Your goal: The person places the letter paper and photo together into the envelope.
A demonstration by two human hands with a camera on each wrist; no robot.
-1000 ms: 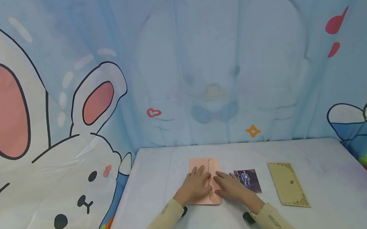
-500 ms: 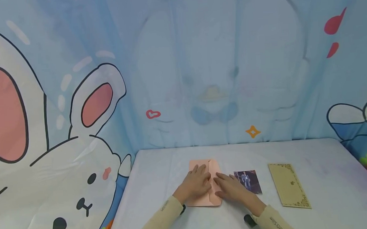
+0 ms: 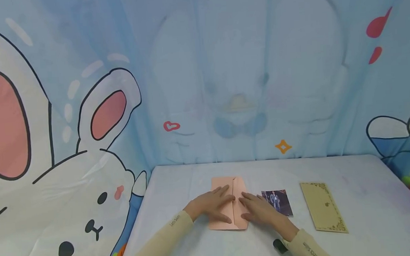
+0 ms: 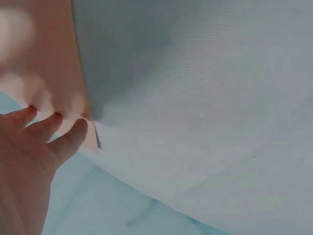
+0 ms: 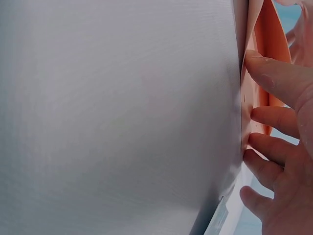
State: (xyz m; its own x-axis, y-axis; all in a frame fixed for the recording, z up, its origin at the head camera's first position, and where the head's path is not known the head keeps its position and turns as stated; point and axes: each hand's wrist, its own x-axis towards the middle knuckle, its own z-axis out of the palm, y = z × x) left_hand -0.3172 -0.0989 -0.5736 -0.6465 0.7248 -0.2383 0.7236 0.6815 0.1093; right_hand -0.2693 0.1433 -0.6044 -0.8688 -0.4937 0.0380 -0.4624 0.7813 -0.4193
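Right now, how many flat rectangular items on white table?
3: pink paper envelope, left; dark printed photo, middle; gold brown-patterned card, right. More may hide beneath.

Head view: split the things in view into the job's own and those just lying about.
In the job, judging by touch:
pink envelope
left hand, laid on the envelope
right hand, fingers touching the envelope

Apparently just lying about:
photo, beside the right hand
tan card with a patterned border, right of the photo

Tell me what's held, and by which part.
Nothing appears held: the left hand and right hand merely touch the pink envelope, gripping no part.
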